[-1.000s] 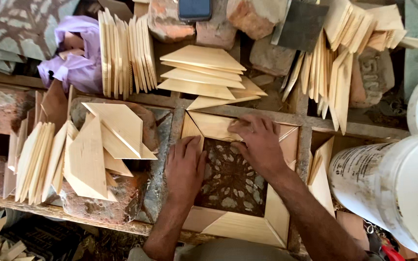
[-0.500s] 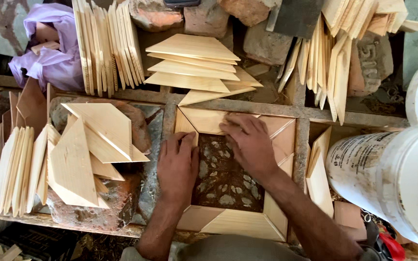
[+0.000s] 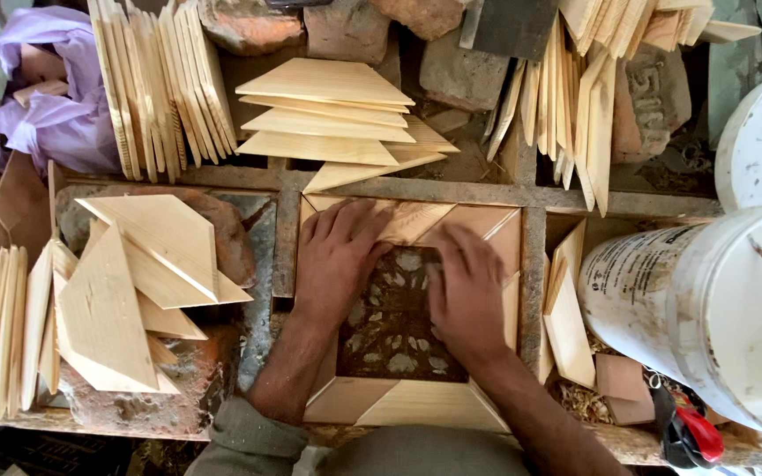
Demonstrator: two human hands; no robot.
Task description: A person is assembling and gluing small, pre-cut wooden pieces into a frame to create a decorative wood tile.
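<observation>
Seen from above, a person leans over a cluttered work surface (image 3: 222,176) and presses both hands onto a square wooden frame (image 3: 407,401) made of pale wedge-shaped pieces. The frame lies flat at the centre of the view, inside a metal jig (image 3: 531,264) of grey bars that runs along its top and sides. Through the open middle of the frame shows a dark patterned panel (image 3: 390,326) with pale leaf shapes.

As for progress, the bottom edge looks finished: its angled pieces meet in tight joints. The right side also has pieces in place. The top edge is under the fingers, and one top wedge (image 3: 416,220) sits between the two hands. The left side is mostly hidden by the forearm, so whether it is complete cannot be told.

The left hand (image 3: 337,256) lies flat, palm down, fingers spread toward the top left corner of the frame. It grips nothing; it rests on the wood. The right hand (image 3: 467,286) is also flat and open, fingers together, covering the right inner edge of the frame and part of the patterned panel. Neither hand is clenched.

Around the frame lie many spare pieces: a flat stack of wedges (image 3: 328,115) above it, upright bundles of thin boards (image 3: 156,84) at upper left, loose triangular offcuts (image 3: 134,282) at left, and more upright pieces (image 3: 579,106) at upper right. A large white plastic bucket (image 3: 707,308) lies on its side at right. A purple cloth (image 3: 55,97) sits at the far upper left.
</observation>
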